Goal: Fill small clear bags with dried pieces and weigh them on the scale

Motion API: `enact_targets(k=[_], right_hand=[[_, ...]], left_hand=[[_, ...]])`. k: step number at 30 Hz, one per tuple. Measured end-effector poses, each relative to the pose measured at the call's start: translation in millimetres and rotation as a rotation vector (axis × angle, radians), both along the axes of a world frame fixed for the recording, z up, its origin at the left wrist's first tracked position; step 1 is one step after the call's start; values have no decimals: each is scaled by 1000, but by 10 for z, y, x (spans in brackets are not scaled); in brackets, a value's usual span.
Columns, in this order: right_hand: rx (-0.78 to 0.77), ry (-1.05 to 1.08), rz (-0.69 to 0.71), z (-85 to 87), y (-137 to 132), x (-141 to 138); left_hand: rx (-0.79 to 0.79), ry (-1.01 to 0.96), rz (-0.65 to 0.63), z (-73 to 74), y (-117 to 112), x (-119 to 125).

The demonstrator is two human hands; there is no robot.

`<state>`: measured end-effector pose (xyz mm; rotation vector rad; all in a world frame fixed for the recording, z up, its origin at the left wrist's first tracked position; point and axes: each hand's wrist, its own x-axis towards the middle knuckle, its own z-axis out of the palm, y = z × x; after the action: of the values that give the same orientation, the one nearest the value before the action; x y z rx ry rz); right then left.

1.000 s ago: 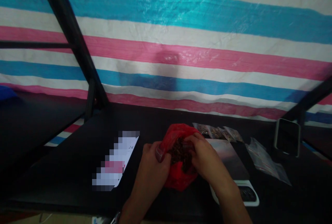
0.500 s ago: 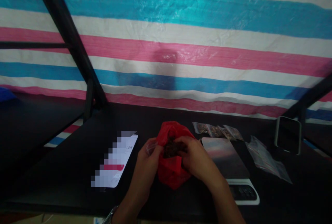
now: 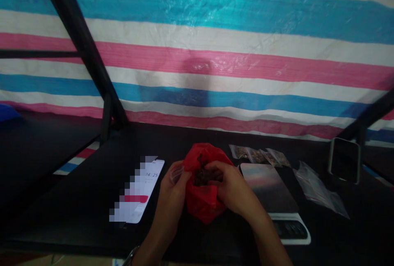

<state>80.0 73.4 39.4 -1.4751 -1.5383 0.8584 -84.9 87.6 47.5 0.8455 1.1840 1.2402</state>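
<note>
Red plastic bag (image 3: 201,204) is held upright on the black table (image 3: 76,200), mouth up, near edge just below. Left hand (image 3: 170,200) is curled, small clear bag (image 3: 176,174) pinched in it. Right hand (image 3: 235,188) is curled over the mouth at the dark pieces (image 3: 203,175); grip on them can't be told, view is dim. Scale (image 3: 291,229) is just right, phone (image 3: 138,192) just left.

On the black table (image 3: 76,212), a phone with a lit screen (image 3: 138,190) lies left of a red plastic bag (image 3: 203,202). Small clear sachets (image 3: 258,156) lie along the far edge behind a digital scale (image 3: 269,188); clear plastic bags (image 3: 320,190) and a cased phone (image 3: 344,160) lie toward the far right corner.
</note>
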Motion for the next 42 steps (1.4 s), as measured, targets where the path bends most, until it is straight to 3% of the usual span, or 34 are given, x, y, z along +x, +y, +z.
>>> enact_targets(k=[6,10,20,29,34,42], right_hand=[[33,-32,-7,40,14,-17],[-23,48,-19,36,48,-30],[44,83,-31,-163,63,-18],[-44,234,65,-1,48,85],[-4,251,16,82,47,122],[51,274,156,355,-118,77]], left_hand=[[26,-3,15,5,-6,-4],[15,-21,32,-34,13,-28],[37,-68,37,18,-5,-23],[105,-12,10,-20,34,-22],[257,141,-6,-55,19,13],[319,383,-96,-62,-62,53]])
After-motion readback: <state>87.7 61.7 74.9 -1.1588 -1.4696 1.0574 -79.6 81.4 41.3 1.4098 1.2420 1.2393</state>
